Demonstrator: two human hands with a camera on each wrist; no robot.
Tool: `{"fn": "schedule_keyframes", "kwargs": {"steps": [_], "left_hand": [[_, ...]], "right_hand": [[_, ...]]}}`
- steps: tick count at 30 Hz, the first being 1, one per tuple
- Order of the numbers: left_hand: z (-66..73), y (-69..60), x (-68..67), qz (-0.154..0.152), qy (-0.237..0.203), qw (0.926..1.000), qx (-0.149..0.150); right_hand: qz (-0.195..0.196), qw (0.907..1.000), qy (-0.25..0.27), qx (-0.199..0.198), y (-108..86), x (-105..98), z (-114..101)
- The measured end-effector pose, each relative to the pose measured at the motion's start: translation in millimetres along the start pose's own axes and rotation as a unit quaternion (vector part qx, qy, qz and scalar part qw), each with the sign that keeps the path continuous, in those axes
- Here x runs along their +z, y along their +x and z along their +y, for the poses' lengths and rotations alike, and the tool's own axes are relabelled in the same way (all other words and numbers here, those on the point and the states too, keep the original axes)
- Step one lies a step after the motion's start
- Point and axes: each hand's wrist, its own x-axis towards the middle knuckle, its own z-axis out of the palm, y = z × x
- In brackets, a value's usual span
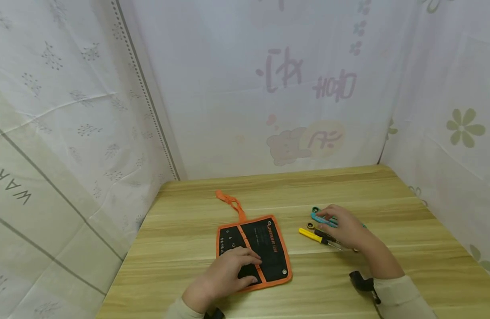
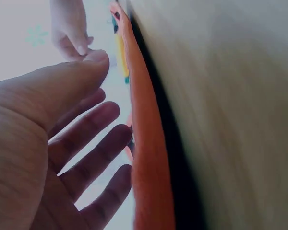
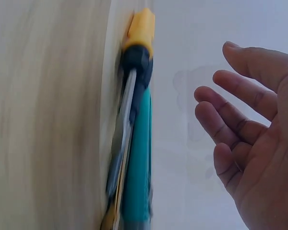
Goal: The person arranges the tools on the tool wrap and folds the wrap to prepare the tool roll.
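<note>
A black tool pouch [image 1: 268, 252] with orange edging lies flat on the table. My left hand [image 1: 230, 270] rests over its lower left part, fingers loosely bent; in the left wrist view the fingertips come up against the pouch's orange edge [image 2: 146, 110]. To the right, my right hand [image 1: 342, 228] hovers above a small group of tools, with nothing between its fingers in the right wrist view. Among them are a yellow-handled screwdriver [image 1: 310, 235], a teal-handled tool [image 3: 138, 163] partly under the hand, and ring-ended wrenches [image 1: 310, 226]. The hand hides part of the group.
An orange tie strap [image 1: 233, 201] runs from the pouch's top edge toward the back of the wooden table [image 1: 181, 230]. Printed cloth [image 1: 229, 110] hangs behind and at both sides. A black strap piece [image 1: 361, 281] sits by the right wrist.
</note>
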Motion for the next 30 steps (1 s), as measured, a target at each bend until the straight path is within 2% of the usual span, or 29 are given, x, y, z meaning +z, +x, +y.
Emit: {"fn": "schedule_keyframes", "kwargs": {"steps": [7, 14, 18, 25, 30], "left_hand": [[3.9, 3.0, 5.5, -0.015, -0.004, 0.9997, 0.021], [3.4, 3.4, 10.1, -0.024, -0.011, 0.9985, 0.048], [3.5, 3.9, 12.8, -0.028, -0.013, 0.9983, 0.050], [6.2, 5.8, 15.3, -0.026, -0.017, 0.9980, 0.055], [4.3, 6.7, 18.6, -0.018, -0.022, 0.9974, 0.066]], "right_hand": [[0.034, 0.9974, -0.009, 0.063, -7.4, -18, 25], [0.057, 0.9948, -0.004, 0.085, -16.6, -33, 50], [0.060, 0.9938, -0.010, 0.093, -20.7, -38, 61], [0.057, 0.9902, -0.015, 0.126, -26.2, -44, 66], [0.054, 0.9896, -0.025, 0.131, -27.7, -44, 74]]}}
